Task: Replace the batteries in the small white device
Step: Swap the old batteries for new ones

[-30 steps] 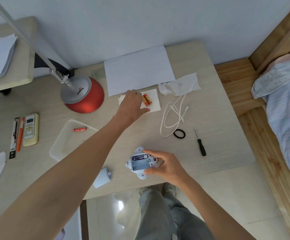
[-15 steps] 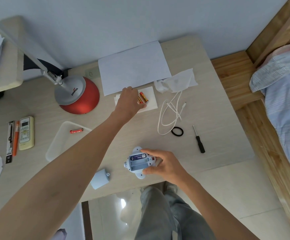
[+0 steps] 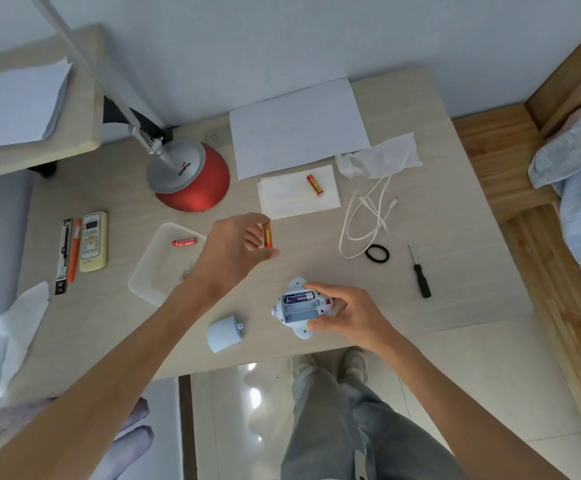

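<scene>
The small white device (image 3: 296,308) lies on the desk near its front edge, battery bay open and facing up, with one dark battery in the top slot. My right hand (image 3: 342,311) grips its right side. My left hand (image 3: 237,247) hovers above the desk, up and left of the device, pinching an orange battery (image 3: 267,234) between thumb and fingers. Another orange battery (image 3: 315,185) rests on a white napkin (image 3: 289,197) further back. A red battery (image 3: 184,242) lies in a clear plastic tray (image 3: 157,271). The pale blue battery cover (image 3: 225,333) lies left of the device.
A red-and-silver lamp base (image 3: 192,176) stands at the back left, a white sheet of paper (image 3: 299,126) behind the napkin. A white cable (image 3: 368,216), black hair band (image 3: 377,253) and small screwdriver (image 3: 420,273) lie at the right. A remote control (image 3: 93,241) and pens lie far left.
My left hand has lifted one orange battery off the napkin and drawn it back toward the device. One battery stays on the napkin. My right hand keeps holding the device.
</scene>
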Demonstrator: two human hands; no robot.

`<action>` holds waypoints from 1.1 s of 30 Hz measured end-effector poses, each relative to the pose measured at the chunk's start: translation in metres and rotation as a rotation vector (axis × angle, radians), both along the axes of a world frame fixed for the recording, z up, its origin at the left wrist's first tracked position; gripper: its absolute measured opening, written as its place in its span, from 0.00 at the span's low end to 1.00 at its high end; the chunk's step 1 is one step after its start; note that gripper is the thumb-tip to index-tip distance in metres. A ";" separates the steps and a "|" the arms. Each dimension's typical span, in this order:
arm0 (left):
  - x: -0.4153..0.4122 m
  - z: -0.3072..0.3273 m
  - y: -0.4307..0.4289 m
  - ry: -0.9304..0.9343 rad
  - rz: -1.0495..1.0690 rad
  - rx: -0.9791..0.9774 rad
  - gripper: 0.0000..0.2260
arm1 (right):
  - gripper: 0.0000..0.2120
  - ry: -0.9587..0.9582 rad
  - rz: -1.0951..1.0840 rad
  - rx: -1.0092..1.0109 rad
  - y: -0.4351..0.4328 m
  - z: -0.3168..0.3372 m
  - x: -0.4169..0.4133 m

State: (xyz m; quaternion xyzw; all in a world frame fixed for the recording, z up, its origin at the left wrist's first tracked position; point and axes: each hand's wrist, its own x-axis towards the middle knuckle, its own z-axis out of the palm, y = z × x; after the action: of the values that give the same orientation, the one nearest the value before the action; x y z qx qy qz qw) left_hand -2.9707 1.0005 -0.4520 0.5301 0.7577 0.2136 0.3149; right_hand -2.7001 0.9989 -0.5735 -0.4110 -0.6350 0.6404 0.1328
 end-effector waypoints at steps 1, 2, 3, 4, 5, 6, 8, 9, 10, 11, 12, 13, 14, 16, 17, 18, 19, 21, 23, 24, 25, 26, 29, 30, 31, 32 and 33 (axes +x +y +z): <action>0.000 0.003 -0.012 -0.040 0.009 -0.002 0.24 | 0.34 -0.004 0.005 -0.002 0.001 0.000 0.000; 0.001 0.004 -0.024 -0.062 0.010 -0.004 0.24 | 0.34 -0.005 0.010 -0.007 0.001 0.001 0.000; 0.002 0.003 -0.035 -0.069 0.002 -0.004 0.25 | 0.34 -0.007 0.011 -0.011 0.002 0.000 0.000; 0.005 0.002 -0.046 -0.065 -0.012 -0.003 0.25 | 0.34 -0.009 0.010 -0.013 0.002 0.000 0.000; 0.008 -0.001 -0.056 -0.061 -0.025 -0.002 0.26 | 0.33 -0.013 0.007 -0.011 0.002 0.001 0.000; 0.012 -0.004 -0.066 -0.066 -0.036 0.000 0.26 | 0.33 -0.016 0.004 -0.009 0.002 0.001 0.000; 0.020 -0.010 -0.080 -0.088 -0.061 0.023 0.26 | 0.33 -0.015 0.005 -0.007 0.002 0.002 0.000; 0.024 -0.015 -0.086 -0.082 -0.090 0.050 0.25 | 0.33 -0.012 0.006 -0.006 0.002 0.002 0.000; 0.028 -0.019 -0.092 -0.054 -0.132 0.080 0.23 | 0.33 -0.008 0.005 -0.008 0.002 0.003 0.000; 0.032 -0.024 -0.097 -0.010 -0.176 0.110 0.21 | 0.33 -0.004 0.005 -0.008 0.002 0.003 0.001; 0.034 -0.029 -0.100 0.036 -0.202 0.126 0.19 | 0.33 -0.001 0.006 -0.006 0.002 0.004 0.001; 0.037 -0.033 -0.102 0.068 -0.209 0.135 0.17 | 0.33 -0.001 0.008 0.000 0.002 0.004 0.001; 0.038 -0.037 -0.104 0.084 -0.209 0.141 0.15 | 0.34 -0.002 0.011 0.007 0.002 0.004 0.001; 0.040 -0.044 -0.105 0.107 -0.230 0.174 0.12 | 0.33 -0.007 0.015 0.016 0.001 0.005 0.001; 0.041 -0.048 -0.104 0.108 -0.242 0.187 0.12 | 0.34 -0.010 0.015 0.022 0.001 0.005 0.001; 0.042 -0.050 -0.103 0.101 -0.244 0.195 0.12 | 0.34 -0.011 0.017 0.026 0.001 0.005 0.001; 0.042 -0.053 -0.103 0.097 -0.243 0.201 0.11 | 0.34 -0.012 0.018 0.029 0.001 0.005 0.001; 0.041 -0.057 -0.100 0.105 -0.238 0.203 0.11 | 0.34 -0.015 0.017 0.029 0.001 0.005 0.001; 0.041 -0.060 -0.098 0.104 -0.225 0.190 0.11 | 0.34 -0.016 0.022 0.029 0.002 0.005 0.001; 0.041 -0.061 -0.096 0.099 -0.224 0.181 0.11 | 0.34 -0.015 0.026 0.030 0.002 0.005 0.001; 0.041 -0.062 -0.095 0.096 -0.231 0.173 0.11 | 0.34 -0.016 0.028 0.033 0.002 0.005 0.001; 0.042 -0.063 -0.093 0.093 -0.243 0.163 0.11 | 0.34 -0.015 0.028 0.035 0.001 0.005 0.001; 0.044 -0.066 -0.089 0.091 -0.269 0.158 0.08 | 0.34 -0.011 0.028 0.031 0.002 0.005 0.001; 0.044 -0.068 -0.088 0.097 -0.270 0.163 0.08 | 0.34 -0.010 0.029 0.030 0.002 0.005 0.001; 0.044 -0.069 -0.087 0.107 -0.268 0.167 0.07 | 0.34 -0.011 0.030 0.029 0.002 0.004 0.001; 0.044 -0.070 -0.086 0.116 -0.266 0.171 0.07 | 0.34 -0.009 0.029 0.025 0.002 0.005 0.001; 0.044 -0.071 -0.086 0.122 -0.264 0.174 0.07 | 0.34 -0.008 0.028 0.023 0.001 0.004 0.002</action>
State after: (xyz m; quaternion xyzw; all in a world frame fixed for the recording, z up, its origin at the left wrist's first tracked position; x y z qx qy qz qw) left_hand -2.9268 0.9144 -0.5232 0.6623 0.6779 0.2025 0.2467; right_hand -2.6986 1.0004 -0.5691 -0.4034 -0.6486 0.6331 0.1261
